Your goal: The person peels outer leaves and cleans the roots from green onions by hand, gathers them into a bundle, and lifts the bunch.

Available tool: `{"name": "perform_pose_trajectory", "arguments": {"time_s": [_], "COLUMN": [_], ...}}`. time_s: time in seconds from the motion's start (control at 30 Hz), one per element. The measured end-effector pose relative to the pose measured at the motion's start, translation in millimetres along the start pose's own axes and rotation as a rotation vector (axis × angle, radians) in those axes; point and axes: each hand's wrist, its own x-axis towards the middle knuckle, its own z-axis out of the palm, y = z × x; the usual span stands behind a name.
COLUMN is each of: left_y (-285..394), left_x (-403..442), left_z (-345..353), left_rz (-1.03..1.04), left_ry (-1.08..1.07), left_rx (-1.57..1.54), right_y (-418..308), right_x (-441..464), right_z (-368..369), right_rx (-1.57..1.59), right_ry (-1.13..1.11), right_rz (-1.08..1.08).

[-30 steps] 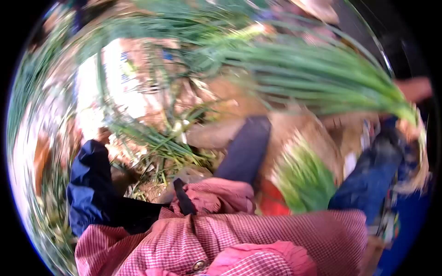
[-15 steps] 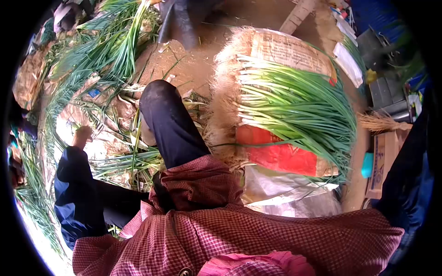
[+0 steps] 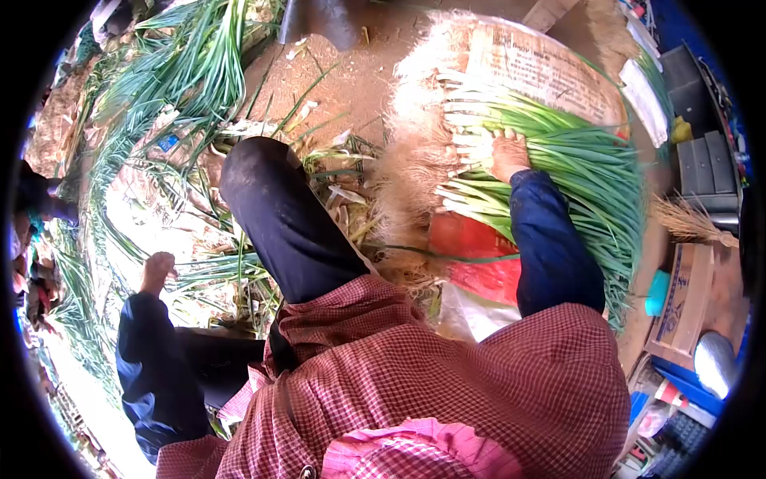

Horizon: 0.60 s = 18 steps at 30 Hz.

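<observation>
My right hand (image 3: 509, 155) rests on a neat row of trimmed green onions (image 3: 570, 156), its fingers on the white stems near the root end. Whether its fingers grip any stems cannot be told. The onions lie over printed sacking (image 3: 535, 60) and a red sack (image 3: 479, 259), with their pale roots (image 3: 415, 152) pointing left. My left hand (image 3: 157, 271) hovers at the left, beside loose green leaves (image 3: 211, 271), its fingers curled; what they hold, if anything, is too small to name.
Uncleaned onions (image 3: 199, 64) lie in a heap at the upper left. Peelings cover the ground around my knee (image 3: 271, 180). On the right are a straw brush (image 3: 690, 219), a wooden box (image 3: 682, 299), grey containers (image 3: 706, 164) and a turquoise object (image 3: 657, 293).
My right arm, which held a long onion bunch out to the right a second ago, has come down onto the row of onions. That bunch is out of its hand. The view has turned.
</observation>
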Motion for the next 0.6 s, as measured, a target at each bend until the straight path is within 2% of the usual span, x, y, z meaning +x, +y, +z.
{"name": "perform_pose_trajectory", "arguments": {"time_s": [0.07,0.1,0.13,0.17,0.23,0.27,0.3,0.33,0.37,0.5,0.57,0.6], "left_y": [-23,-44,-65,-77,-104,-87,-78,-69,-32,31,53,64], "left_x": [-13,-9,-7,-8,6,8,15,22,17,35,36,33], "left_z": [-2,-10,-15,-18,-18,-18,-13,-8,5,17,19,24], "left_rz": [-0.198,-0.254,-0.289,-0.326,-0.269,-0.388,-0.333,-0.277,-0.167,0.004,0.058,0.043], "left_ry": [-0.001,-0.019,-0.021,-0.022,-0.043,-0.096,-0.103,-0.107,-0.054,-0.088,-0.111,-0.084], "left_rx": [-0.017,0.01,-0.037,-0.084,-0.042,-0.201,-0.163,-0.124,-0.045,-0.106,0.016,-0.016], "right_y": [-9,-14,-20,-30,-61,-79,-95,-108,-116,-112,-111,-114], "right_x": [-21,-37,-58,-71,-107,-126,-137,-140,-139,-163,-168,-177], "right_z": [1,-11,-23,-9,1,15,34,53,63,45,54,62], "right_rx": [0.164,0.116,0.076,0.17,0.518,0.29,0.006,0.092,0.176,0.315,0.354,0.411], "right_ry": [0.208,0.25,0.282,0.39,0.159,0.111,0.261,0.183,0.109,0.037,0.183,0.383], "right_rz": [0.101,0.102,0.049,-0.044,-0.225,-0.316,-0.33,-0.279,-0.226,-0.234,-0.206,-0.185]}}
